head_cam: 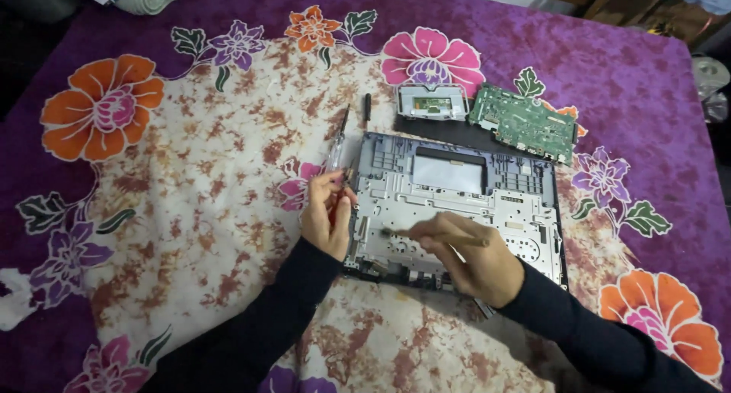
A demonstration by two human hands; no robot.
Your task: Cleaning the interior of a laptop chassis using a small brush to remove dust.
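Purple flowered cloth (190, 172) under our grey metal laptop chassis (457, 210); our right hand (472, 260) pinches a thin brown-handled tool (438, 237), lying leftward across it, left hand (327, 214) curled at its left edge

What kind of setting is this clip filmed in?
Probably a home table used for electronics repair: a flowered purple cloth covers it, with an opened laptop chassis and a loose green circuit board lying on top.

Two bare hands, left hand (326, 216) and right hand (470, 257), no rings, watch or gloves visible. Both arms in long dark navy-black fabric sleeves (251, 328), snug, plain, ending at the wrists.
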